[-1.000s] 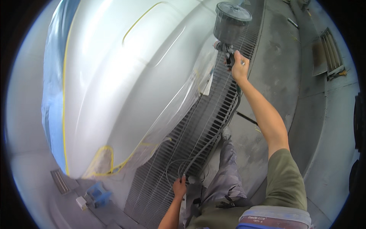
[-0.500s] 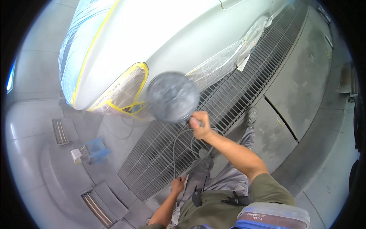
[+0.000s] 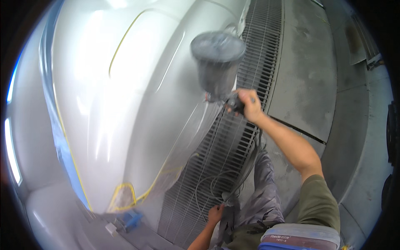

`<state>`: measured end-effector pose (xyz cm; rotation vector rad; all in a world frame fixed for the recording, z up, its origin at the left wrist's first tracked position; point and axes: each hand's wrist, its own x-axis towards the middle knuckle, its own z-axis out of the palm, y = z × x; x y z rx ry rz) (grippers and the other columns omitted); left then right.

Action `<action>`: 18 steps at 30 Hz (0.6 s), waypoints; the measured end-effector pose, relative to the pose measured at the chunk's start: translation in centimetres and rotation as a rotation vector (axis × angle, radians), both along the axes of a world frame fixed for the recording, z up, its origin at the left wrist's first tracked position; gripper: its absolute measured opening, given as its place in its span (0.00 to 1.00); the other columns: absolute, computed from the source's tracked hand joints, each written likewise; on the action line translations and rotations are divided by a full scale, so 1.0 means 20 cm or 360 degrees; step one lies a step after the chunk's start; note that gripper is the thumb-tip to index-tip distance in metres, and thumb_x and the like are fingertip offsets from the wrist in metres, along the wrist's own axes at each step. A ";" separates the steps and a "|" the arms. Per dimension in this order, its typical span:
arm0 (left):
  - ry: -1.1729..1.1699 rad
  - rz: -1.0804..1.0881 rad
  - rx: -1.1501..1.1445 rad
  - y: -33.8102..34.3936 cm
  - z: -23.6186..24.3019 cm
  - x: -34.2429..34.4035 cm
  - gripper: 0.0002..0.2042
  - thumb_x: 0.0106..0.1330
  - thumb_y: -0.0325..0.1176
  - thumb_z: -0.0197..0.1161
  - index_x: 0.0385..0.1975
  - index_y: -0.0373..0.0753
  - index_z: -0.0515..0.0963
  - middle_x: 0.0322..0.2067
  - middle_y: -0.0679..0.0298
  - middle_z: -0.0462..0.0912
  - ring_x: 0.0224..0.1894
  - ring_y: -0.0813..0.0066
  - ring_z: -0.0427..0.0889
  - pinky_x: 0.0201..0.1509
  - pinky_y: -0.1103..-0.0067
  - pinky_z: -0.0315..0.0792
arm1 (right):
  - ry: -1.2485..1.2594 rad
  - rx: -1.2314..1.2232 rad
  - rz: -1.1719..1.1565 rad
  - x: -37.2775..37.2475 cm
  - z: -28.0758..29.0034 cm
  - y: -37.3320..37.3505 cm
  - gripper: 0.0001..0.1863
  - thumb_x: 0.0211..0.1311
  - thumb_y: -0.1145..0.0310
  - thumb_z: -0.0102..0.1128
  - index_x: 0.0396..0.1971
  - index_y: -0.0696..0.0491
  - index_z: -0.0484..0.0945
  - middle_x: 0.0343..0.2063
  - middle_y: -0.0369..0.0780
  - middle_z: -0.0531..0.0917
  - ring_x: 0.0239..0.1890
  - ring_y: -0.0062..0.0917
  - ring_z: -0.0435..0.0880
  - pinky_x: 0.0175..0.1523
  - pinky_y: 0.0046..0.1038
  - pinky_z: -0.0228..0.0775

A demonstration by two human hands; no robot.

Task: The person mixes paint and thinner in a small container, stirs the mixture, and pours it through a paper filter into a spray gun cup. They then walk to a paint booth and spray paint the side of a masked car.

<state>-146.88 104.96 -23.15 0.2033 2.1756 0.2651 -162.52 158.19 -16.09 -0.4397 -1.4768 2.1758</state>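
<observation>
My right hand [image 3: 248,106] is wrapped round the handle of a spray gun [image 3: 221,66], whose dark round cup stands above the fingers. The gun is beside the side of a pale, glossy car body [image 3: 137,104], whose edges are lined with yellow tape. A gap between gun and panel cannot be judged. Low down near my legs, my left hand [image 3: 215,213] is closed on a dark air hose [image 3: 246,173], which runs up toward the gun.
Under the car's side runs a floor grating [image 3: 254,79], with loose hose coils [image 3: 216,185] lying on it. Blue masking film [image 3: 66,154] hangs along the car's left edge. A small blue stand [image 3: 129,220] is on the floor past the taped corner. A respirator [image 3: 298,237] fills the lower edge.
The view has shifted along the car, so more of its upper panels show. My right hand has carried the spray gun up and right, and the cup now shows side-on. The left hand stays low.
</observation>
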 end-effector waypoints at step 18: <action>0.0137 0.0349 0.0108 0.74 -0.01 -0.44 0.28 0.76 0.55 0.53 0.31 0.29 0.80 0.27 0.46 0.81 0.30 0.50 0.80 0.37 0.60 0.70 | -0.0372 0.0326 -0.1171 -0.42 -0.09 1.37 0.31 0.77 0.46 0.44 0.28 0.59 0.83 0.22 0.40 0.85 0.20 0.22 0.82 0.20 0.23 0.70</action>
